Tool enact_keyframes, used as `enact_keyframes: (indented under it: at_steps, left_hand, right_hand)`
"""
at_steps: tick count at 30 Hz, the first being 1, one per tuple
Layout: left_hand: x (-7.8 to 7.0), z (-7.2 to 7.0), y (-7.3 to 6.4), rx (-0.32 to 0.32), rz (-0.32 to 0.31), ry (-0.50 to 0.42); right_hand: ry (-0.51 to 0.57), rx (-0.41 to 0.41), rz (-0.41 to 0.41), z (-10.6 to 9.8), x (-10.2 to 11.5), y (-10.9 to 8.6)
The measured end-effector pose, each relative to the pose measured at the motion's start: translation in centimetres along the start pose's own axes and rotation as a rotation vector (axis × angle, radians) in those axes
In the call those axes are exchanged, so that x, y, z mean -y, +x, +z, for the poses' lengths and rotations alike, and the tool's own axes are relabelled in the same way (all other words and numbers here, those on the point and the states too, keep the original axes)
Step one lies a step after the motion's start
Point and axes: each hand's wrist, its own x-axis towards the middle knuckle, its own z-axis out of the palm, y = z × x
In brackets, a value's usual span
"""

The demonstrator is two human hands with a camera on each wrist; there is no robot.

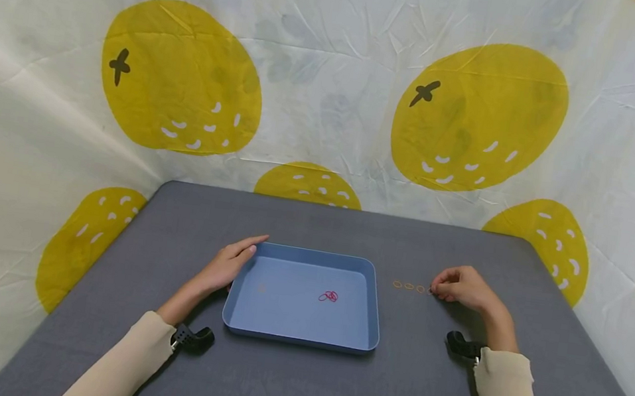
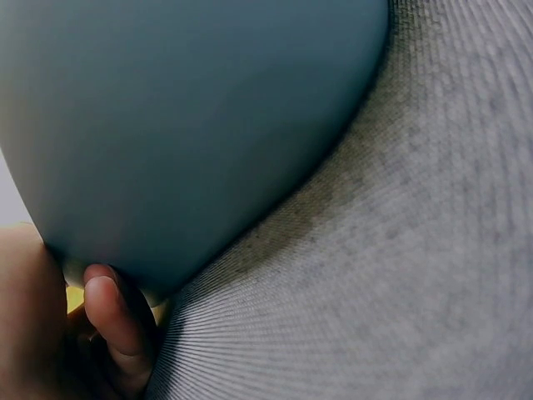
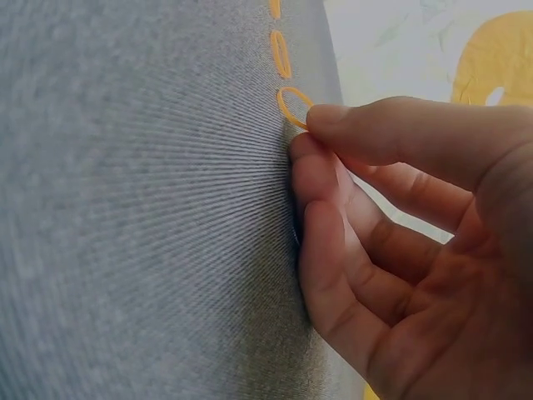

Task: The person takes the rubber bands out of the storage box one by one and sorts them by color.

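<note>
A shallow blue tray [image 1: 300,333] lies on the grey table. My left hand [image 1: 227,266] holds its far left corner, thumb at the rim; in the left wrist view a curled finger [image 2: 115,312] meets the tray's outer wall [image 2: 208,125]. To the right of the tray, small orange rubber bands [image 1: 409,286] form a row. At the row's right end, my right hand [image 1: 462,287] pinches an orange rubber band [image 3: 291,107] between thumb and forefinger, close to the cloth. The other fingers of that hand are curled. Inside the tray is a small cluster of pinkish-red rubber bands [image 1: 329,296].
A faint tan loop [image 1: 262,288] shows in the tray's left part. Grey cloth covers the table [image 1: 292,389]. Behind and beside it hangs a white curtain [image 1: 331,93] with large yellow fruit prints. Both wrists carry black camera mounts [image 1: 193,340].
</note>
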Motion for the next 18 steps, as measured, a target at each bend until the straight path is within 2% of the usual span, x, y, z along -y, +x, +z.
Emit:
enact_keyframes:
  at_steps: [12,18]
  left_hand:
    - [-0.08,-0.04,-0.15,-0.003,0.007,0.027]
    - [-0.06,-0.01,-0.11,0.001,0.008,0.01]
  right_hand:
    - [-0.033,-0.009,0.016,0.11,0.33,0.05]
    - [-0.065,-0.018,0.028,0.23,0.16,0.26]
